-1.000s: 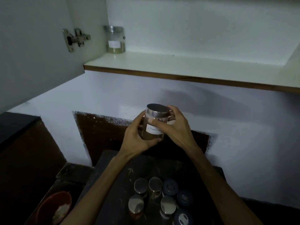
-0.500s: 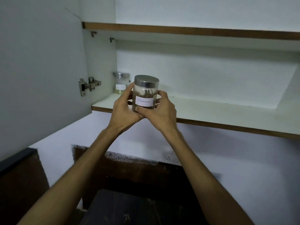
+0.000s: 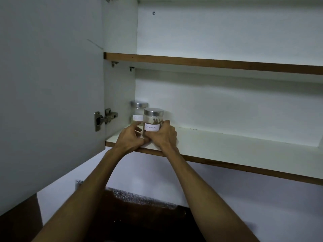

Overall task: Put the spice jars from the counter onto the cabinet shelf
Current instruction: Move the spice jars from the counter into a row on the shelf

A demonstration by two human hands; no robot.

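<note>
To your right the lower shelf [image 3: 236,145] lies bare all the way along, so you have open room there to slide across or draw back. On your left it is tight: the open cabinet door [image 3: 52,102] and its hinge [image 3: 104,117] stand close beside your left hand [image 3: 130,137]. A second jar [image 3: 138,110] sits in the back left corner, just behind the cinnamon jar [image 3: 153,122], blocking the way deeper in. The upper shelf [image 3: 209,62] caps the space overhead.

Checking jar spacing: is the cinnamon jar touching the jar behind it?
Cannot tell. In the head view the cinnamon jar overlaps the back jar, hiding any gap.
</note>
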